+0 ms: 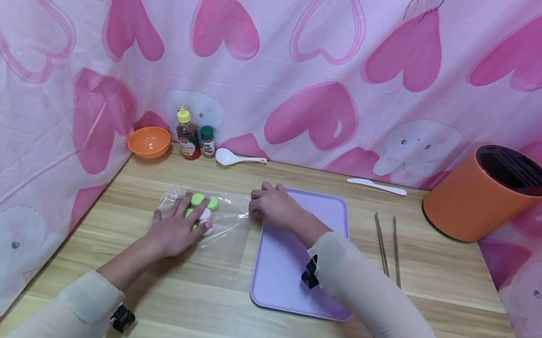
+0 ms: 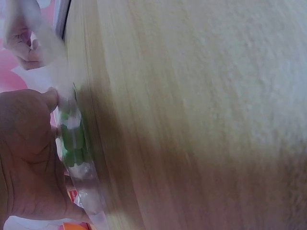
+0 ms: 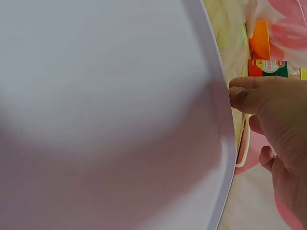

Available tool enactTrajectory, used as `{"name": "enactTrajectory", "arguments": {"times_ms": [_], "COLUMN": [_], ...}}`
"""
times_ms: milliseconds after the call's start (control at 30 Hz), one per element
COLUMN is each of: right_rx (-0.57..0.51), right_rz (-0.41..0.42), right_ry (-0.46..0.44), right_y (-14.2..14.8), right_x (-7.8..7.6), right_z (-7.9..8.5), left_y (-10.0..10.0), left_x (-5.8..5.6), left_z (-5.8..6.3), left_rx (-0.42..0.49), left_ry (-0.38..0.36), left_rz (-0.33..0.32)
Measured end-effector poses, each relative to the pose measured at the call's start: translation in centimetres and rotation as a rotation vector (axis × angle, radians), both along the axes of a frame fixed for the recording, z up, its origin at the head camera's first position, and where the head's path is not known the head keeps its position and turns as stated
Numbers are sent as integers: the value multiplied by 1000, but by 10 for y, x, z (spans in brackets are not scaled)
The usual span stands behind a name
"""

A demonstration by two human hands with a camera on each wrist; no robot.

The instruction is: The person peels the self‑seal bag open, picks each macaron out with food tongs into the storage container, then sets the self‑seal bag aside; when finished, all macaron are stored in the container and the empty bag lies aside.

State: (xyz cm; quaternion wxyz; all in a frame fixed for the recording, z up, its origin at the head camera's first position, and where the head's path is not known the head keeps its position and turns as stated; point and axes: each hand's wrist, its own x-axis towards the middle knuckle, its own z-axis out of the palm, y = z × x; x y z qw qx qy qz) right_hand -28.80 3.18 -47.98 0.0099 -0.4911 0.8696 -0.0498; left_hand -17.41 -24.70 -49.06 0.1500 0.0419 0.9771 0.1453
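A clear plastic bag [image 1: 231, 219] lies flat on the table, with several green and white round pieces [image 1: 204, 201] inside its left part. My left hand [image 1: 175, 230] rests over those pieces with its fingers spread; in the left wrist view the green pieces [image 2: 73, 143] show beside the palm. My right hand [image 1: 275, 208] pinches the bag's right edge between thumb and fingers, just over the left rim of a purple tray [image 1: 289, 290]. What the round pieces are cannot be made out.
Along the back stand an orange bowl [image 1: 148, 142], a yellow-capped bottle [image 1: 188, 135], a green-capped shaker [image 1: 208, 141], a white spoon [image 1: 235, 157] and a white knife [image 1: 377, 186]. Metal chopsticks [image 1: 381, 243] lie right of the tray, near an orange knife block [image 1: 482, 193].
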Motion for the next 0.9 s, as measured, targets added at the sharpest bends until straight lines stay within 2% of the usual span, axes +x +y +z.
{"name": "enactTrajectory", "arguments": {"times_ms": [300, 567, 767, 900], "right_rx": [-34, -36, -76, -30], "right_rz": [128, 189, 286, 277], "right_ry": [-57, -30, -93, -99], "right_y": [-4, 3, -1, -3], "right_x": [12, 10, 19, 25], "right_z": [2, 5, 8, 8], "left_y": [2, 1, 2, 1], "left_x": [0, 1, 3, 2], "left_z": [0, -1, 0, 0], "left_rx": [0, -9, -9, -1], "left_ry": [-6, 0, 13, 7], "left_rz": [9, 2, -4, 2]}}
